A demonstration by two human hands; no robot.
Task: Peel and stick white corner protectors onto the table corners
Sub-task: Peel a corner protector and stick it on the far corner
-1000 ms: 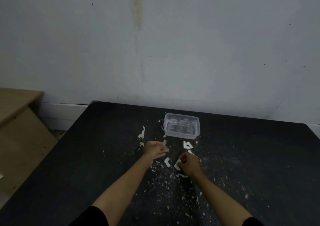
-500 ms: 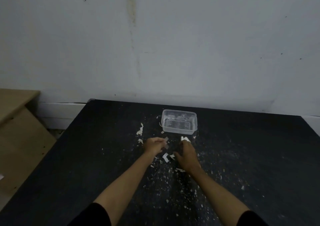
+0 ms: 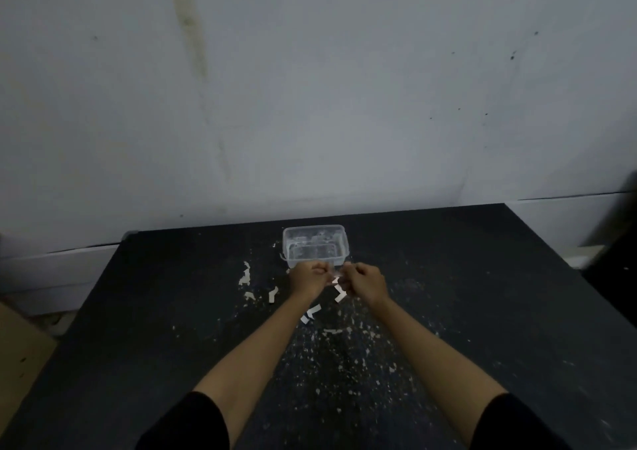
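Where my black sleeves (image 3: pixel 186 422) end, both forearms reach out over the dark table (image 3: pixel 138 329), across scattered white flecks and a loose protector (image 3: pixel 312 311) lying flat. Further on, my left hand (image 3: pixel 307 279) and right hand (image 3: pixel 366 282) are curled tight, fingertips meeting to pinch a white corner protector (image 3: pixel 339 294) between them. Just behind sits a clear plastic tub (image 3: pixel 313 242), then the grey wall (image 3: pixel 310 104).

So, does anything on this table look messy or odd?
Yes. White flecks and torn scraps litter the dark table, thickest between the forearms and left of the clear container. Loose L-shaped pieces lie at odd angles near the left hand and right hand, which pinch a corner protector. The wall has a brownish streak.
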